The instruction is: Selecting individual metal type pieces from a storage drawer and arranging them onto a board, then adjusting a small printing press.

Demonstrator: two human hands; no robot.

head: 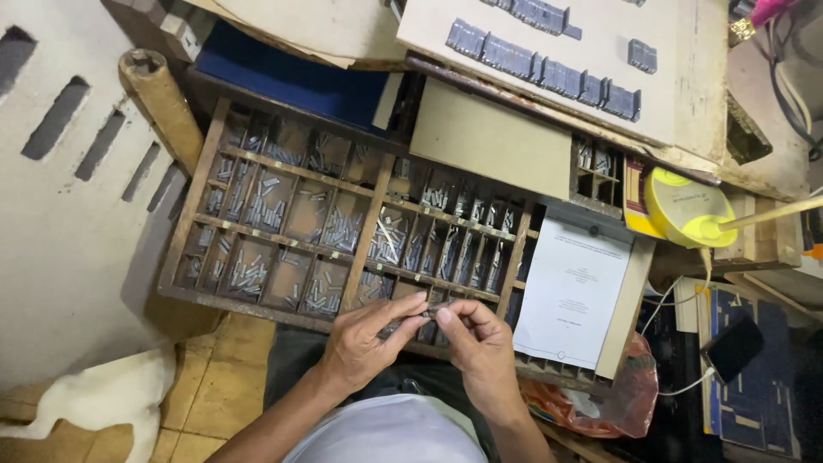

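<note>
Held between both hands, just over the near edge of the wooden type case (257,304): a short row of small grey metal type pieces (417,317). Left hand (364,339) curled nearly closed, thumb and fingertips pinching the left end of the row. Right hand (480,343) likewise curled, thumb and forefinger closed on the right end. Probably gripped from both ends to keep the loose pieces pressed together in line. Long axis running roughly left to right between the two hands, slightly raised toward the right; which way the faces point, too small to tell. Beyond the hands, compartments full of more grey type, sorted by divider. To the right of the right hand, a white printed sheet (570,291) propped on the case, likely placed there for easy reading. Farther beyond, on a pale board (600,60), lines of set type blocks (540,69). Below left, a white animal (94,399) on the tiled floor.
</note>
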